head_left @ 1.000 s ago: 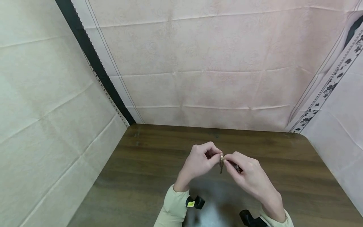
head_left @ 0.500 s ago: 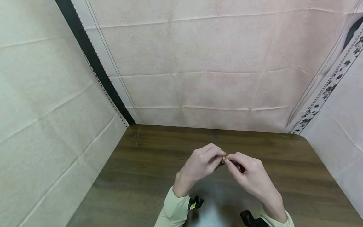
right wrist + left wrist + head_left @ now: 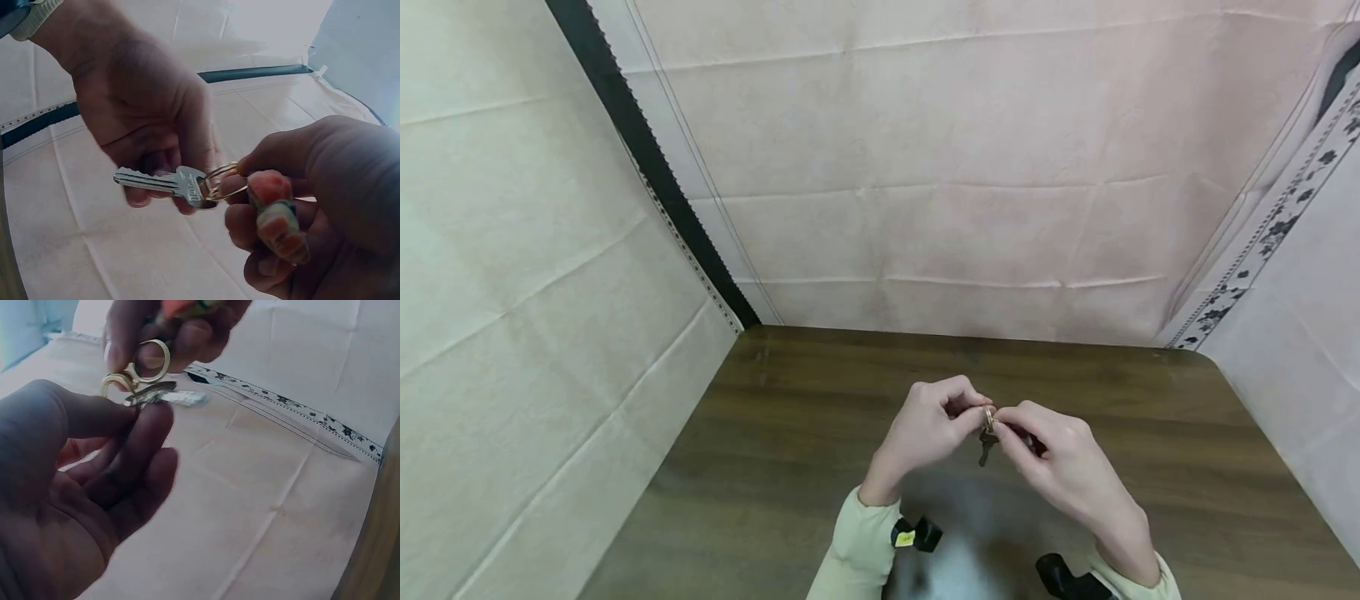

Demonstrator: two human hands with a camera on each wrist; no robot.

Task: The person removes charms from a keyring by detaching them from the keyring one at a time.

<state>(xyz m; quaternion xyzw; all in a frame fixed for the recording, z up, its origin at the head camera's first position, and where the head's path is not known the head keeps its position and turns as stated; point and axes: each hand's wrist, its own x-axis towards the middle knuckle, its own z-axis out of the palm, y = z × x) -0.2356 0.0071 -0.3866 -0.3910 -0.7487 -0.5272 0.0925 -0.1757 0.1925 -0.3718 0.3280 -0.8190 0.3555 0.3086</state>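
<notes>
Both hands meet in mid-air over the table in the head view. My left hand (image 3: 928, 425) pinches a gold key ring (image 3: 219, 178) between thumb and fingers. My right hand (image 3: 1052, 454) pinches the ring's other side. A silver key (image 3: 150, 181) with a notched blade hangs on the ring, its tip pointing down in the head view. Several gold loops show at the fingertips in the left wrist view, including a round ring (image 3: 164, 361). A small orange and pale green charm (image 3: 278, 219) lies against the curled fingers of my right hand.
The brown wooden table (image 3: 820, 375) stretches below both hands. Pale cloth sheets hang around it, with a back sheet (image 3: 962, 167) rising behind its far edge. Black wrist cameras sit on the sleeves, one a left camera (image 3: 927, 535).
Half a second ago my left hand was turned inward, covering the key. It has since tilted back, and the key hangs below the ring in sight. My right hand has barely moved.
</notes>
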